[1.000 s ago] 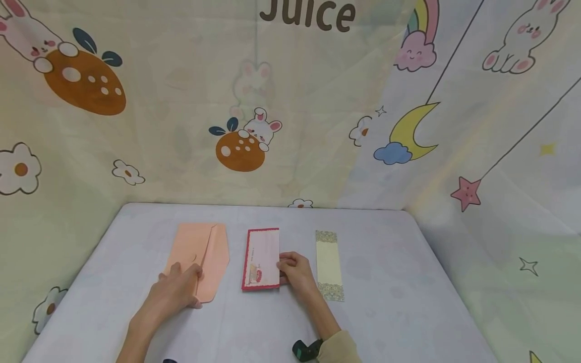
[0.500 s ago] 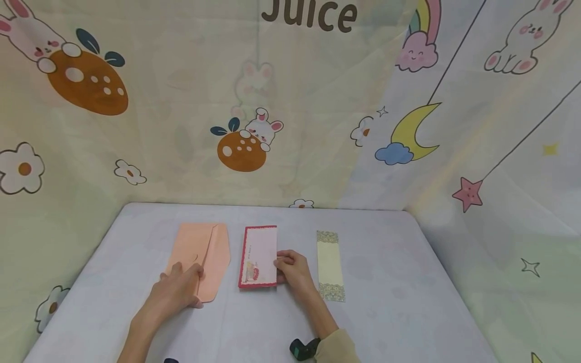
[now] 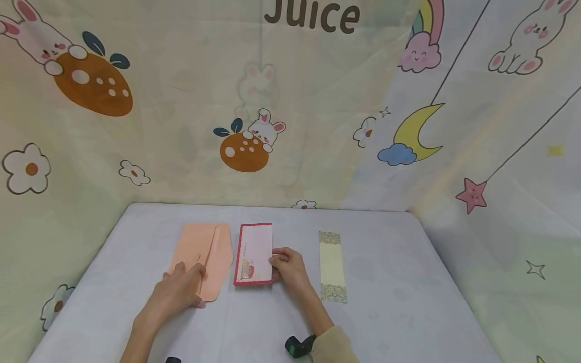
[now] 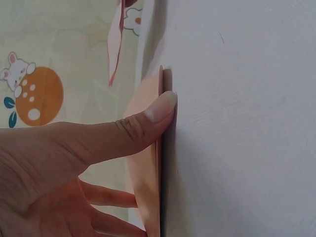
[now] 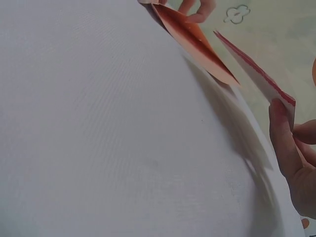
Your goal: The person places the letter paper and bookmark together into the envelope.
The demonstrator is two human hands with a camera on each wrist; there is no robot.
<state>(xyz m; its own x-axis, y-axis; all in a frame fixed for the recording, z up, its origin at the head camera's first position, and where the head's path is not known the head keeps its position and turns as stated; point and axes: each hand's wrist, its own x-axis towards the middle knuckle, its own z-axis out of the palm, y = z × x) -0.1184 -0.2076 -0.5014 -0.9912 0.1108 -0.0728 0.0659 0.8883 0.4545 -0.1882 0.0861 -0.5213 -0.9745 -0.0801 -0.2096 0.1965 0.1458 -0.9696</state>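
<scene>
A peach envelope (image 3: 197, 239) lies at the left of the table with its pointed flap unfolded to the right. My left hand (image 3: 172, 292) grips its lower part, thumb at the near edge and fingers spread over the face. In the right wrist view the envelope's mouth (image 5: 190, 42) gapes. Just right of it, my right hand (image 3: 292, 272) pinches a red-bordered greeting card (image 3: 257, 247) by its right edge, between thumb and fingers. The right wrist view shows the card (image 5: 254, 69) held up off the table, apart from the envelope.
A cream paper strip (image 3: 332, 259) with patterned ends lies flat to the right of my right hand. The white-covered table (image 3: 395, 282) ends at a cartoon-printed cloth backdrop (image 3: 181, 141). A small dark green object (image 3: 297, 347) shows by the right sleeve (image 3: 335, 347).
My right hand has carried the card leftward, closer to the envelope's flap. My left hand stays on the envelope. The whole view has shifted slightly.
</scene>
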